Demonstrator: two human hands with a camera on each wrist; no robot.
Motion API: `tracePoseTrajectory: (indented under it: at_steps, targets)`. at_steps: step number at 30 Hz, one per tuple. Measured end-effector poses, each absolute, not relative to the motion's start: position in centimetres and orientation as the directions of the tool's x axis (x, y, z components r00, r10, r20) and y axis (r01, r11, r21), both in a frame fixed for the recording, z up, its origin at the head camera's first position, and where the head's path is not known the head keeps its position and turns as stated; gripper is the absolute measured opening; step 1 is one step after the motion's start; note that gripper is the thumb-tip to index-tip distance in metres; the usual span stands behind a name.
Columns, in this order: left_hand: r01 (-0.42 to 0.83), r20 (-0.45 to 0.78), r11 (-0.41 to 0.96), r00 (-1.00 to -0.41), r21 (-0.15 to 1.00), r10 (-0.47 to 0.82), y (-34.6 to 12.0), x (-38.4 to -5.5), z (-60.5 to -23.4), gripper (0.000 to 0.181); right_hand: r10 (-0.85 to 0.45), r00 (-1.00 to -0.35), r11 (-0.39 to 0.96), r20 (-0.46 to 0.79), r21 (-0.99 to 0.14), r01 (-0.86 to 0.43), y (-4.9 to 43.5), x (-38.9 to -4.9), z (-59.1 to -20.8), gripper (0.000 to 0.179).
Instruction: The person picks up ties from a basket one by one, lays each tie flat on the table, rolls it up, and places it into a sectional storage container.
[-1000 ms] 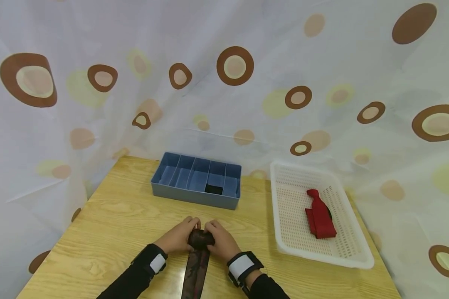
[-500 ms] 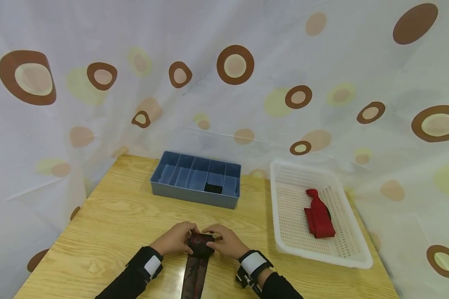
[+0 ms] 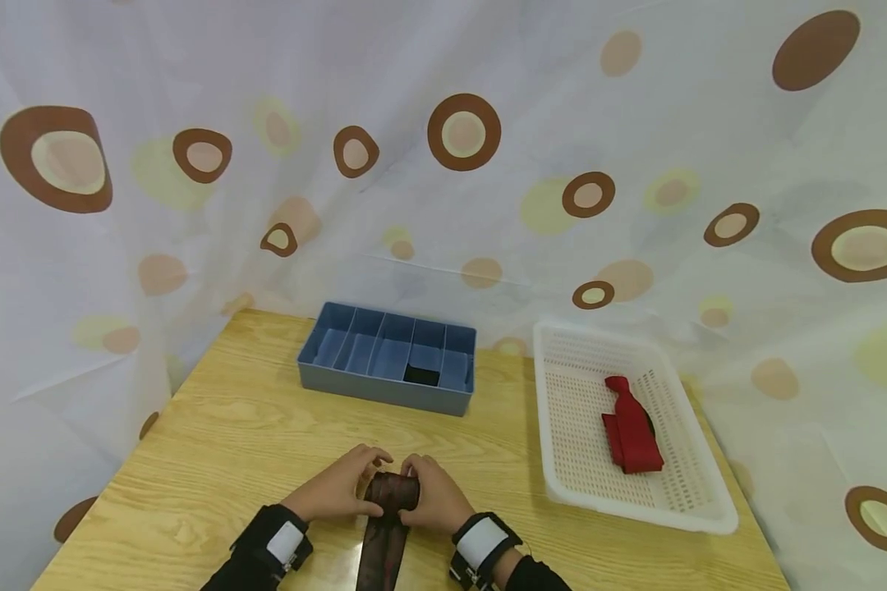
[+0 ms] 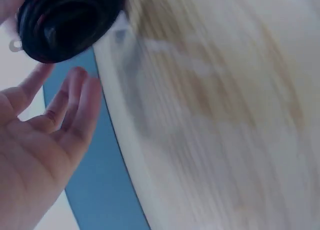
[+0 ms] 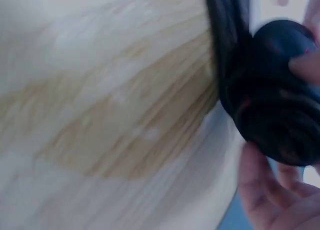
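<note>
Cylindrical dark cloth roll (image 3: pixel 393 492), flat tail (image 3: pixel 379 558) on wood-grained surface (image 3: pixel 214 460), is pinched by right hand (image 3: pixel 440 498); left hand (image 3: pixel 334 487) alongside, grip spread.

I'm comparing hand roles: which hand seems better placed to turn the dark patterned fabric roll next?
Probably the right hand: it grips the dark fabric roll at one end, while the left hand has straighter, looser fingers.
</note>
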State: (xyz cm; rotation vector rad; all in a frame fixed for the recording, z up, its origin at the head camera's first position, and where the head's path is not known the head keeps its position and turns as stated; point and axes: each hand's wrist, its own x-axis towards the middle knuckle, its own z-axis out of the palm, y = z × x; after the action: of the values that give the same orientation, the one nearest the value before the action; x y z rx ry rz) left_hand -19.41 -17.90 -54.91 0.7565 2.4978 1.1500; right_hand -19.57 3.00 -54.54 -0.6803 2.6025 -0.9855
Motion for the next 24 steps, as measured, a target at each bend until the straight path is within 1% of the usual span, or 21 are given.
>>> tracePoseTrajectory:
  at_steps: [3,6,7,9,11,13,14,16,18,19,21,24]
  targets:
    - [0.363,0.000,0.568,-0.842,0.739,0.539,-17.6,-19.6,-55.2,0.048,-0.535,-0.842,0.709,0.068,-0.506,-0.491,2.6,-19.1,-54.6,0.046]
    - [0.388,0.027,0.600,-0.854,0.700,0.520,-17.1,-19.6,-55.6,0.044,-0.573,-0.791,0.727,0.213,-0.313,-0.611,2.4,-18.8,-55.0,0.049]
    - [0.397,0.036,0.613,-0.857,0.683,0.515,-16.9,-19.6,-55.7,0.045,-0.589,-0.770,0.720,0.245,-0.272,-0.638,2.3,-18.6,-55.1,0.050]
    - [0.414,0.052,0.641,-0.862,0.646,0.505,-16.6,-19.4,-55.8,0.045,-0.618,-0.738,0.695,0.270,-0.251,-0.674,2.4,-18.6,-55.3,0.049]
    - [0.441,0.078,0.659,-0.861,0.609,0.503,-16.5,-19.2,-55.6,0.045,-0.647,-0.725,0.658,0.237,-0.307,-0.688,2.8,-18.8,-55.3,0.046]
    - [0.472,0.112,0.679,-0.857,0.563,0.503,-16.3,-19.0,-55.5,0.043,-0.664,-0.734,0.609,0.146,-0.464,-0.643,3.4,-19.1,-54.9,0.039]
    - [0.489,0.130,0.687,-0.853,0.538,0.506,-16.3,-18.9,-55.4,0.043,-0.665,-0.740,0.584,0.098,-0.549,-0.598,3.7,-19.4,-54.6,0.034]
    - [0.529,0.170,0.704,-0.839,0.475,0.516,-16.2,-18.6,-55.4,0.043,-0.652,-0.758,0.561,-0.021,-0.686,-0.464,4.3,-19.8,-54.1,0.029]
    - [0.556,0.195,0.721,-0.828,0.414,0.526,-16.2,-18.4,-55.4,0.043,-0.631,-0.764,0.548,-0.138,-0.776,-0.312,4.8,-20.2,-53.6,0.031]
    - [0.569,0.203,0.725,-0.820,0.389,0.535,-16.2,-18.2,-55.4,0.044,-0.623,-0.760,0.552,-0.183,-0.792,-0.261,4.9,-20.3,-53.6,0.034]
    - [0.589,0.189,0.725,-0.806,0.357,0.562,-16.3,-17.9,-55.2,0.046,-0.604,-0.752,0.585,-0.265,-0.788,-0.193,4.9,-20.4,-53.6,0.042]
    - [0.601,0.112,0.713,-0.787,0.362,0.606,-16.6,-17.6,-54.5,0.046,-0.581,-0.753,0.606,-0.310,-0.782,-0.146,4.6,-20.1,-53.9,0.044]
